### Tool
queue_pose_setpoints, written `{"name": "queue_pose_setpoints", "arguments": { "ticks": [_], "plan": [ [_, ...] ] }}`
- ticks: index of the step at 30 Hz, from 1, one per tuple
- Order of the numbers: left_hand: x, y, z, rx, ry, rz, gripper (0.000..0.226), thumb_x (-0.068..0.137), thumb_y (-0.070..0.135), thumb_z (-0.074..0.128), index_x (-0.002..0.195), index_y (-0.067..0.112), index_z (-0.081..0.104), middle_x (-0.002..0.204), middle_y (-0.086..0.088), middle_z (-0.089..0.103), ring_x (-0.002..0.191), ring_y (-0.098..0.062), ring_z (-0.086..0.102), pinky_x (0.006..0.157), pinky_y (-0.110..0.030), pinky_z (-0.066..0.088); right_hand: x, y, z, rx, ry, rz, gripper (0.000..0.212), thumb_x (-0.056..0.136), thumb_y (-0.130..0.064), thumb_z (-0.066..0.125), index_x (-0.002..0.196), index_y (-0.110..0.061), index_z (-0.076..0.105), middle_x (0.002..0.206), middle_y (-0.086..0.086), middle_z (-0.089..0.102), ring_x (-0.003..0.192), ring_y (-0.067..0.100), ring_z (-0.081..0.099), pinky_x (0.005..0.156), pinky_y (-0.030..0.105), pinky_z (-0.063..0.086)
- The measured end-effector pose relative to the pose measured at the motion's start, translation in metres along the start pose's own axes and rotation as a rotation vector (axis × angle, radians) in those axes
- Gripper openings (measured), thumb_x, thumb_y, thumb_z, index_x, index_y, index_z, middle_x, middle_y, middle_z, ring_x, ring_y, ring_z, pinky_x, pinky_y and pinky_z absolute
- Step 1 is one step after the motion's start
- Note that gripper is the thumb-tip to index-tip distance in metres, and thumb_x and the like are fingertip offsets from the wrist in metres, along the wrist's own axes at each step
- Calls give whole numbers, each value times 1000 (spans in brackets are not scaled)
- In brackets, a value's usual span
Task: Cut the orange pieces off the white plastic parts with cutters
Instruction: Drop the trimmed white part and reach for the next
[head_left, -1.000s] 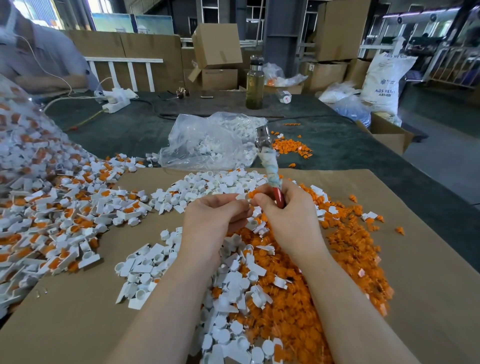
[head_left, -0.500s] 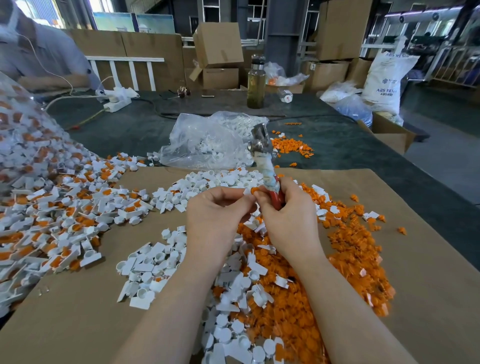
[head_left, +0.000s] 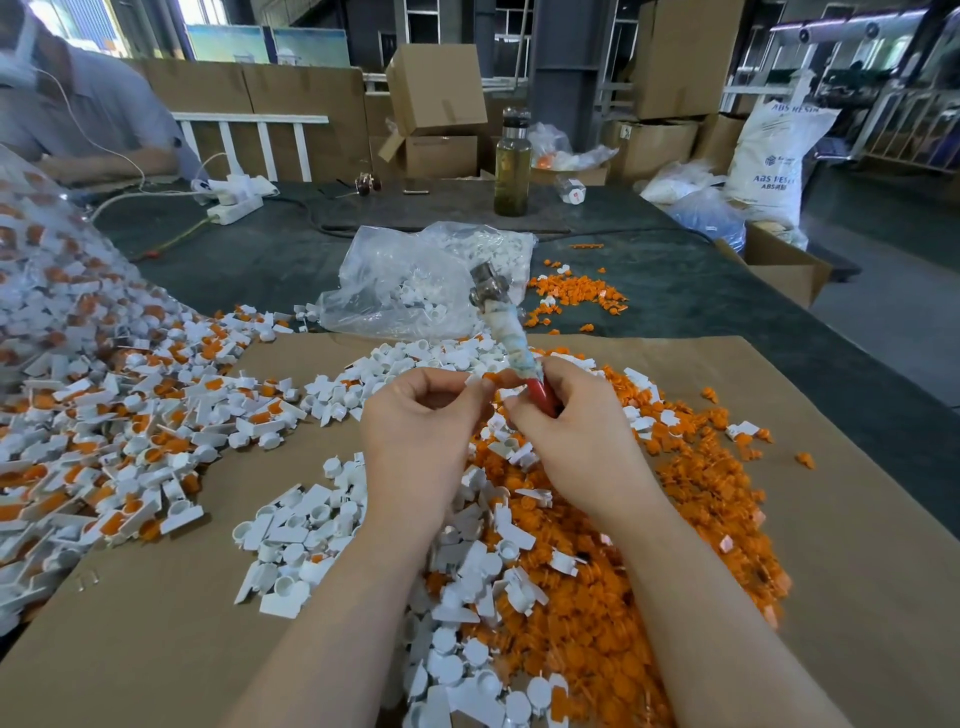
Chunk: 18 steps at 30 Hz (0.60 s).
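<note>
At the far left a heap of uncut parts (head_left: 119, 415) spills onto the cardboard (head_left: 156, 649) — small white plastic tubes and flat tabs, each with an orange plug attached to it. Nearer the middle lies a looser scatter of plain white parts (head_left: 296, 530), glossy and hollow-ended. Behind them sits a crumpled clear plastic bag (head_left: 410, 280) holding more white pieces.

The left hand (head_left: 415, 431) is curled, thumb and fingertips pinching one small white part (head_left: 475, 381) held up over the pile; its orange end seems to sit at the cutters' tip, though that spot is too small to read surely. Just beside it the right hand (head_left: 576, 436) is wrapped tightly around the red handle of the cutters (head_left: 511, 343), whose other handle, bound in pale rag or tape, points up and away to a dull metal joint.

Below and to the right of both hands spreads a thick mound of cut orange pieces (head_left: 613, 597) — knobbly, matte, mixed with stray white ones. Beyond the cardboard a smaller orange scatter (head_left: 576, 296) lies on the dark cloth-covered table (head_left: 675, 291), and a tall glass bottle (head_left: 512, 166) stands farther back.
</note>
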<state>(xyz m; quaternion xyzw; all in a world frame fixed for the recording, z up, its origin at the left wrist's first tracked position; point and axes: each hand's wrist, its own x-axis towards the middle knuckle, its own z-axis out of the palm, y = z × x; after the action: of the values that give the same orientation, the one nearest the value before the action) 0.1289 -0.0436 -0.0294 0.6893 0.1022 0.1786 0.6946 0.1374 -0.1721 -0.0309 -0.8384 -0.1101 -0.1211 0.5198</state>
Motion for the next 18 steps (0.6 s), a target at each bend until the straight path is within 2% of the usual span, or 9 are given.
{"name": "queue_pose_setpoints", "arguments": {
  "ticks": [2,4,6,9,13,15,18],
  "plan": [
    [1,0,-1,-56,-13,-11,8,81,12,79,78,13,72,70,-5,74,69,-21,74,67,-31,62,0,1,-7,55,-70,44,10,90,-18,61,91,-28,64,59,-15,51,47,2,41,45,15,34],
    [2,1,-1,-100,-29,-21,8,82,10,78,79,11,71,69,-3,74,67,-16,74,61,-22,58,0,2,-14,100,-133,89,11,90,-18,61,95,-27,64,64,-11,53,47,1,41,47,18,36],
    [1,1,-2,-145,-41,-32,8,83,8,77,80,10,69,66,-1,73,64,-14,73,58,-17,55,-1,3,-22,84,-185,122,9,90,-20,63,98,-22,63,75,4,55,55,6,46,55,26,39],
    [2,3,-5,-185,-53,-34,7,85,6,74,82,9,68,66,0,73,64,-13,72,58,-16,55,-2,4,-32,22,-255,146,18,89,-23,65,104,-13,61,94,23,60,72,21,52,70,39,42],
    [5,4,-8,-228,-61,-27,5,86,2,71,85,5,68,63,1,72,61,-11,71,59,-16,55,-2,3,-40,-58,-360,156,20,90,-21,65,106,-10,60,90,13,58,78,25,54,79,49,47],
    [6,5,-10,-236,-62,-15,7,87,2,70,83,7,67,62,1,71,59,-10,70,60,-16,55,-4,2,-43,-93,-410,171,24,90,-23,66,109,-11,59,99,14,61,89,30,58,87,49,47],
    [7,5,-12,-234,-67,-3,8,87,1,70,82,8,67,63,2,71,59,-9,69,61,-16,56,-6,1,-44,-117,-441,201,37,90,-24,66,122,-11,53,119,5,60,111,23,57,100,42,42]
  ]
}}
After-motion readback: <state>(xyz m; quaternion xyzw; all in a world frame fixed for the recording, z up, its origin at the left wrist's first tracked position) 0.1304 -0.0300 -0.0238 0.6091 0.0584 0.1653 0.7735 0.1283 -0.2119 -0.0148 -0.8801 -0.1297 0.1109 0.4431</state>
